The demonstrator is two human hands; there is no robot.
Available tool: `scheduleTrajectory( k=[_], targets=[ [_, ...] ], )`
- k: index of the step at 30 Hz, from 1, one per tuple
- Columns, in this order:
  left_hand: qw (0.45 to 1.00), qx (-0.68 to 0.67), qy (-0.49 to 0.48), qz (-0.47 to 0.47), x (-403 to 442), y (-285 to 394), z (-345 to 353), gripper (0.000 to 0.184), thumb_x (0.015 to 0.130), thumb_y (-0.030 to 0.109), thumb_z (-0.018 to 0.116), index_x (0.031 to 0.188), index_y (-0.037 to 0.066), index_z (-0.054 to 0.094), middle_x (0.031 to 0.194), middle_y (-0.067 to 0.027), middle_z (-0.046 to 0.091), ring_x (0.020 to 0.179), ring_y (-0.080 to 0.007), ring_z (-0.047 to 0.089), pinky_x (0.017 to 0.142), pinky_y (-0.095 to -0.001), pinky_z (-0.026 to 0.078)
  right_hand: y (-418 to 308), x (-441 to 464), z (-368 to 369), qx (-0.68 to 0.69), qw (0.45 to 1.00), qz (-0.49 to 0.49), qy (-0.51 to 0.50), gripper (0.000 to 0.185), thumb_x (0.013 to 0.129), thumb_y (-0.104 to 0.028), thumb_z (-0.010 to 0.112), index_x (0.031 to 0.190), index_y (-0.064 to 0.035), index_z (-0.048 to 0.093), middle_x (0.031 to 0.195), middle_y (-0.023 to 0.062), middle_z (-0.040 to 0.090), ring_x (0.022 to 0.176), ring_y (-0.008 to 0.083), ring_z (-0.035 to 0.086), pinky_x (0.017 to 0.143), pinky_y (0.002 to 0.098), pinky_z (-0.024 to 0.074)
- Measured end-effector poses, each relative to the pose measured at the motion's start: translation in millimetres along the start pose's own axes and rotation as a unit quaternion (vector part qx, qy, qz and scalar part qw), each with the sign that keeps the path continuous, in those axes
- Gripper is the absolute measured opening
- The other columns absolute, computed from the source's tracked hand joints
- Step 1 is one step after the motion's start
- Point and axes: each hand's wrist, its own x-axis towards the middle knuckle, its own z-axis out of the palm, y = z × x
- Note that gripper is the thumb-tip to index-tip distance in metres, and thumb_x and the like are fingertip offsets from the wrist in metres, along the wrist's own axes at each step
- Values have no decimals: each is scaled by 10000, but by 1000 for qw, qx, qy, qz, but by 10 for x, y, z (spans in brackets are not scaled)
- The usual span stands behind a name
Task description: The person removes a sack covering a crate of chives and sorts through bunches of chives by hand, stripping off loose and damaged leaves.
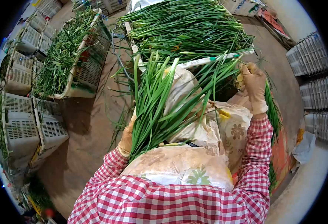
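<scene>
A thick bunch of green garlic chives (152, 97) stands over my lap, pale ends upward. My gloved left hand (126, 138) is closed around its left side; the leaves hide most of the fingers. More chives (210, 86) fan out to the upper right, reaching beside my right hand. My gloved right hand (254, 86) is a closed fist at the near right corner of the crate; what its fingers hold, if anything, is hidden. In front of me a white crate (197, 62) is heaped with chives (186, 30).
On the left, a white crate (85, 76) holds loose green leaves (61, 56). Stacked crates (20, 119) stand beyond it, and more crates (309, 56) line the right wall. Chives (272, 112) lie beside my right arm. A patterned apron (175, 160) covers my lap.
</scene>
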Motion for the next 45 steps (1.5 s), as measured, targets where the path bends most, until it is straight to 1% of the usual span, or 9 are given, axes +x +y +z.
scheduleTrajectory(
  k=[7, 18, 24, 30, 33, 39, 41, 44, 45],
  targets=[
    [996, 74, -37, 14, -203, -65, 160, 608, 876, 312, 609, 1364, 32, 379, 1256, -87, 544, 1024, -182, 589, 909, -329, 466, -50, -125, 248, 57, 980, 63, -179, 219, 902, -215, 582, 879, 1, 614, 642, 53, 612, 513, 103, 562, 483, 213, 452],
    [944, 317, 93, 16, -126, 127, -20, 524, 747, 196, 748, 1193, 18, 540, 1071, -39, 621, 922, -142, 588, 841, -272, 457, 497, 136, 537, -6, 942, 169, -291, 238, 931, -208, 506, 871, 8, 585, 681, 62, 614, 522, 117, 557, 495, 219, 459],
    [950, 300, 87, 23, 2, 17, -198, 514, 780, 166, 725, 1219, 7, 510, 1081, -59, 621, 924, -148, 596, 823, -288, 494, 730, 208, 374, 92, 969, 180, -141, 533, 855, -567, 550, 764, -45, 603, 607, 6, 564, 473, 87, 504, 419, 192, 358],
    [950, 299, 89, 12, 50, 11, -270, 524, 781, 191, 720, 1222, 5, 507, 1094, -53, 610, 924, -138, 583, 834, -284, 477, 1349, -208, 481, 359, 843, 401, 6, 783, 777, -681, 537, 1196, -22, 491, 1001, 68, 575, 895, 199, 557, 736, 257, 456],
    [947, 306, 92, -3, 72, 30, -249, 533, 780, 211, 722, 1222, 5, 508, 1072, -41, 610, 908, -134, 578, 822, -279, 473, 1076, -228, 841, 556, 797, 176, -156, 700, 859, -535, 555, 1328, -36, 409, 1152, 91, 549, 1027, 204, 539, 912, 341, 438],
    [951, 291, 105, -4, -34, 124, -378, 540, 798, 243, 695, 1248, 20, 498, 1051, -63, 620, 865, -141, 599, 772, -276, 493, 743, 132, 1305, 456, 871, 153, -103, 261, 899, -238, 594, 1044, -22, 587, 909, 53, 629, 814, 158, 598, 705, 283, 504],
    [990, 81, -56, -102, -69, 176, -402, 585, 820, 295, 663, 1296, 27, 453, 1037, -117, 627, 846, -174, 619, 706, -295, 516, 453, 174, 1186, 489, 842, 206, -97, 176, 889, -210, 591, 855, -38, 579, 848, 78, 628, 758, 170, 607, 671, 290, 512],
    [997, 18, -66, -21, -160, 123, -184, 641, 838, 370, 630, 1337, 40, 400, 1014, -164, 623, 822, -207, 632, 637, -308, 523, 77, 356, 804, 496, 862, 58, -89, 280, 885, -168, 578, 1042, 62, 549, 742, 40, 540, 701, 119, 556, 700, 256, 482],
    [998, -18, -66, 2, -177, 117, -138, 722, 826, 408, 640, 1378, 51, 342, 981, -158, 622, 817, -220, 633, 639, -323, 530, -61, 477, 608, 669, 723, 132, -114, 372, 885, -163, 577, 1125, 114, 508, 716, 17, 539, 609, 79, 523, 594, 229, 472]
  ],
)
